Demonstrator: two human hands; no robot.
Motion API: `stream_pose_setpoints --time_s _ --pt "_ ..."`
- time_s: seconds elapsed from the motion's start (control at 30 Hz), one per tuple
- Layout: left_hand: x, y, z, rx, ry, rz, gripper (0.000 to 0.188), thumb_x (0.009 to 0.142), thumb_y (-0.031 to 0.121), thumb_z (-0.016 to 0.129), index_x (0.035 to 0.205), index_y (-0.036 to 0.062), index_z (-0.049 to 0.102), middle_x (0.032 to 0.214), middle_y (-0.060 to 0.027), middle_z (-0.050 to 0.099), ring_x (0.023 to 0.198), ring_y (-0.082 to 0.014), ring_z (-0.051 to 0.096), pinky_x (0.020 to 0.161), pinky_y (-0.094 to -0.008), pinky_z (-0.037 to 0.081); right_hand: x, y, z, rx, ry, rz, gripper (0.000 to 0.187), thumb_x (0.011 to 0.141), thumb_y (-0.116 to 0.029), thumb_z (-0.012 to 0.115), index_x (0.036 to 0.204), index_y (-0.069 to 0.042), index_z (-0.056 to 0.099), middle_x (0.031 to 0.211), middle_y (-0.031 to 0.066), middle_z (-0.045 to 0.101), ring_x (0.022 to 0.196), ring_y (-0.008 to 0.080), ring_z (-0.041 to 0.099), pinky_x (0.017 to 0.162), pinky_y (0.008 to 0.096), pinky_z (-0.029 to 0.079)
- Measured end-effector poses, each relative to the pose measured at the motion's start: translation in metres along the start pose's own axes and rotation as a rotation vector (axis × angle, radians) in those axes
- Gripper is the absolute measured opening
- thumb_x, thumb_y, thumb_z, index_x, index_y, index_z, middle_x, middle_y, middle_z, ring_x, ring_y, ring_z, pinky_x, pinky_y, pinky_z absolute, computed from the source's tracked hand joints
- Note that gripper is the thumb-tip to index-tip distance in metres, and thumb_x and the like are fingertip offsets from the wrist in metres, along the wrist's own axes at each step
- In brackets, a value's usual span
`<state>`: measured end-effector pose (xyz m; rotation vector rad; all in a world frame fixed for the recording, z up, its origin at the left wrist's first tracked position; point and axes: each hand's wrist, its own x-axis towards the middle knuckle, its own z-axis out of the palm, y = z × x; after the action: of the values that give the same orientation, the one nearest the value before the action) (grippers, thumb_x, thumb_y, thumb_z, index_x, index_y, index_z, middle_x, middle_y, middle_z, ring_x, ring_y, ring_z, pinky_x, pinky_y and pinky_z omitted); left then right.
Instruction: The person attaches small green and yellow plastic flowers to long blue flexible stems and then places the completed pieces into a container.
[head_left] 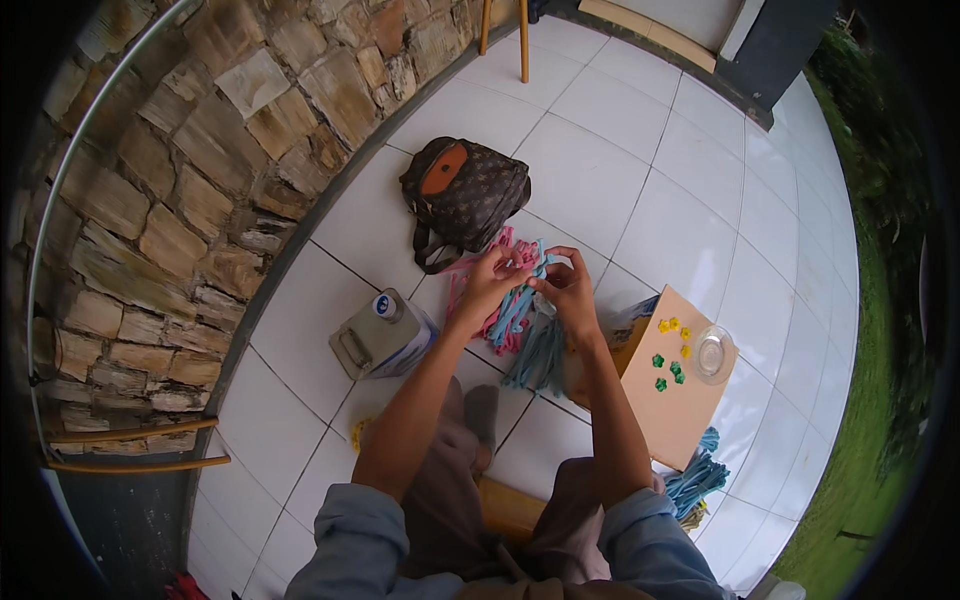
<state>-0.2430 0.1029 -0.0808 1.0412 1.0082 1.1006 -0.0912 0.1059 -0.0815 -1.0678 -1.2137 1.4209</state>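
Both my hands meet over a bunch of light-blue and pink strips, like cord or fabric. My left hand pinches the light-blue strips from the left. From the right, my right hand closes its fingertips on the same strips, close to the left fingers. Pink strips spread out behind and beside my left hand. A bundle of teal strips hangs just below my right hand. The exact spot between my fingertips is too small to make out.
A brown patterned backpack sits ahead on the white tiled floor. At left stands a rectangular can. On the right, a board bears yellow pieces, green pieces and a clear dish. More teal bundles lie beside it.
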Motion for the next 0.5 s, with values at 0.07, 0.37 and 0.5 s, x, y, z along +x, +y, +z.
stream_pose_setpoints --time_s 0.07,0.37,0.5 --pt "0.003 -0.006 -0.007 0.113 -0.085 -0.012 0.031 0.084 0.007 0.048 0.114 0.002 0.045 0.106 -0.0041 0.049 0.103 -0.0104 0.046 0.089 -0.0246 0.036 0.01 0.014 0.001 -0.071 -0.023 -0.037 0.049 0.069 0.0 0.069 0.108 -0.005 0.04 0.075 0.0032 0.055 0.063 0.0082 0.053 0.054 0.0212 0.042" --pt "0.017 -0.072 -0.046 0.46 -0.249 -0.204 0.047 0.083 0.011 0.051 0.128 0.0043 0.036 0.088 -0.0006 0.053 0.074 -0.0084 0.049 0.068 -0.0218 0.041 0.046 0.082 0.005 -0.212 0.021 0.093 0.044 0.068 -0.009 0.073 0.103 -0.006 0.047 0.069 0.004 0.055 0.062 0.0091 0.053 0.055 0.0221 0.043" --pt "0.023 -0.148 -0.071 0.434 0.076 0.071 0.039 0.079 0.005 0.056 0.117 0.0031 0.049 0.094 -0.0077 0.058 0.077 -0.0152 0.056 0.075 -0.0272 0.043 0.054 0.12 0.02 -0.189 -0.009 0.097 0.042 0.074 -0.014 0.068 0.108 -0.003 0.046 0.087 0.0108 0.057 0.073 0.0155 0.058 0.06 0.0261 0.047"
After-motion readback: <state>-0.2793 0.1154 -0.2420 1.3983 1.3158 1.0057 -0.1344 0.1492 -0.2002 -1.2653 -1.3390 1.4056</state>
